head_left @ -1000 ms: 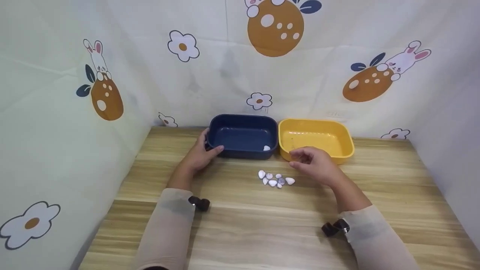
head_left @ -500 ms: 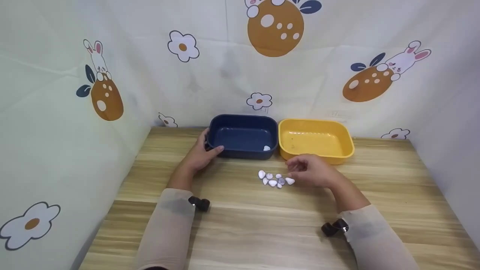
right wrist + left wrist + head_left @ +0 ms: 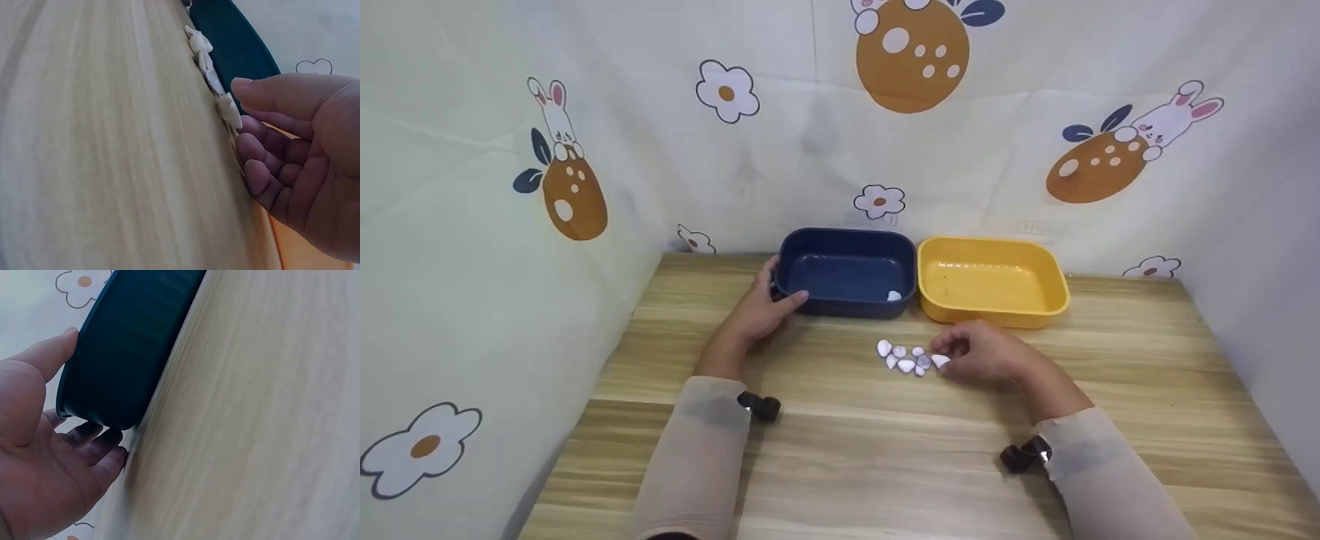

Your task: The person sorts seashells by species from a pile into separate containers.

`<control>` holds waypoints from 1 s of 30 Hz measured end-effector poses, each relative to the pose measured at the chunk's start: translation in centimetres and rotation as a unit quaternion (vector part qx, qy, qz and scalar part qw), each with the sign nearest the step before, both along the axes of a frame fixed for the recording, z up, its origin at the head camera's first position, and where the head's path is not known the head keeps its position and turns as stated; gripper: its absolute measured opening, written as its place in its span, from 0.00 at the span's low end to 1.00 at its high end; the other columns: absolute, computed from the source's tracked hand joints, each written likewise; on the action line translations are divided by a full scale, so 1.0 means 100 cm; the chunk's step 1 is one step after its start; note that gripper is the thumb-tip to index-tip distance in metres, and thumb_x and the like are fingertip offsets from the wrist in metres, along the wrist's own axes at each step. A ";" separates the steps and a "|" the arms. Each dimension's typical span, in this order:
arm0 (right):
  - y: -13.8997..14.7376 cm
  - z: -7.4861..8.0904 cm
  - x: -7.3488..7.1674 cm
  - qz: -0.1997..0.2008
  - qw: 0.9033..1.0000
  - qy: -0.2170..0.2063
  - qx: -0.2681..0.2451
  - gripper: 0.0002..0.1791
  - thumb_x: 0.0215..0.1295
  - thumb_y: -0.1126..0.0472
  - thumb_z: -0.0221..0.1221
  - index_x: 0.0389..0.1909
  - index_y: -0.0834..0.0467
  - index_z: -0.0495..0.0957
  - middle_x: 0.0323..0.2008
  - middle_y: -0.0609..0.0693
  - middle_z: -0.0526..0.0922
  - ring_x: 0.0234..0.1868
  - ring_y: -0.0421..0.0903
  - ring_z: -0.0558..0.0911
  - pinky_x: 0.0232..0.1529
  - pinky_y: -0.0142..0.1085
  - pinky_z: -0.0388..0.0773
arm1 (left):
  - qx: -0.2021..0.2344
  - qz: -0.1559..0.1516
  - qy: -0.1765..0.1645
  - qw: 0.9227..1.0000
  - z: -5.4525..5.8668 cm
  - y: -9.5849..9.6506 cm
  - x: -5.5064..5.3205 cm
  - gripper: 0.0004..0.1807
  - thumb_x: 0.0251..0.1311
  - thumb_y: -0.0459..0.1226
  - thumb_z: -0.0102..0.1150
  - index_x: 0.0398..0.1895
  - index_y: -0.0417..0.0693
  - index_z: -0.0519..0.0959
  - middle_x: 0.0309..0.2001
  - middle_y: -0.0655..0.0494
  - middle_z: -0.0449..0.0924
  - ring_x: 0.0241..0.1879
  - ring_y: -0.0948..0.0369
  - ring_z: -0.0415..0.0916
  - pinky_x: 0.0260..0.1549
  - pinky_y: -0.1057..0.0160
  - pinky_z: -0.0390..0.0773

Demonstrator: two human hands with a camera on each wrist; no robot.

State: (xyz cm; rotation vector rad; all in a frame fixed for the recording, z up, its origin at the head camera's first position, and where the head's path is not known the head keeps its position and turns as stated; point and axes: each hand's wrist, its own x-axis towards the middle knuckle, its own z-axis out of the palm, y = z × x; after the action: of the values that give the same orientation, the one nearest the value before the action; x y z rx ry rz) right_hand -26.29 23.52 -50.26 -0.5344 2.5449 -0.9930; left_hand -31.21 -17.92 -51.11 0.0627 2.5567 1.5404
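Observation:
My left hand point(image 3: 761, 309) grips the left end of a dark blue plastic tub point(image 3: 847, 309); its thumb lies on the rim and the fingers curve round the end wall, as the left wrist view shows. One white shell point(image 3: 894, 296) sits inside that tub, at the front right corner. On the table in front lies a small cluster of white and greyish seashells point(image 3: 906, 366). My right hand point(image 3: 986, 351) is at the rightmost shell point(image 3: 229, 111), thumb tip and loosely bent fingers spread close around it. That shell still rests on the table.
A yellow plastic tub point(image 3: 994, 319) stands right beside the blue one, just behind my right hand. Both tubs are near the table's point(image 3: 870, 465) back edge, against a patterned cloth wall point(image 3: 780, 165). Cloth also closes off the left and right sides.
My right hand has come down from the yellow tub's front rim toward me, to the rightmost shell on the table. The left hand and both tubs have stayed in place.

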 end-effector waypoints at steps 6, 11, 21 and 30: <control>0.000 -0.003 -0.001 0.017 1.000 0.008 0.004 0.15 0.61 0.62 0.75 0.50 0.53 0.89 0.43 0.48 0.91 0.45 0.45 0.83 0.52 0.41 0.81 | 0.002 0.000 0.001 1.000 0.000 0.000 0.000 0.55 0.70 0.56 0.67 0.89 0.59 0.43 0.88 0.42 0.46 0.87 0.43 0.46 0.85 0.40 0.48; 0.001 -0.004 -0.001 0.027 0.999 0.022 0.008 0.13 0.62 0.62 0.75 0.48 0.51 0.90 0.42 0.46 0.90 0.43 0.44 0.82 0.51 0.40 0.81 | 0.014 -0.006 0.010 1.000 -0.002 0.000 -0.001 0.56 0.70 0.56 0.68 0.89 0.56 0.43 0.87 0.41 0.47 0.87 0.43 0.47 0.86 0.41 0.48; -0.001 0.004 0.000 0.013 0.999 0.035 0.007 0.14 0.61 0.62 0.76 0.47 0.48 0.90 0.39 0.43 0.89 0.41 0.43 0.82 0.47 0.37 0.80 | 0.039 -0.014 0.019 0.999 -0.002 0.000 -0.002 0.56 0.70 0.52 0.69 0.89 0.52 0.43 0.87 0.41 0.48 0.87 0.45 0.47 0.86 0.45 0.49; -0.005 0.014 0.003 -0.022 0.999 0.041 -0.026 0.15 0.61 0.63 0.74 0.49 0.50 0.90 0.40 0.46 0.90 0.43 0.45 0.82 0.48 0.38 0.81 | 0.030 -0.009 0.014 0.999 -0.002 0.000 -0.001 0.56 0.70 0.53 0.69 0.89 0.55 0.43 0.87 0.41 0.47 0.87 0.44 0.47 0.86 0.43 0.48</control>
State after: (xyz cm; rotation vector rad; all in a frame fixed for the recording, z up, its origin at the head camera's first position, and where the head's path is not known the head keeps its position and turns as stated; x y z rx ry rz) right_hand -26.04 22.99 -48.88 -0.5474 2.6200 -1.0767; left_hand -31.33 -17.88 -51.27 0.1146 2.5243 1.6198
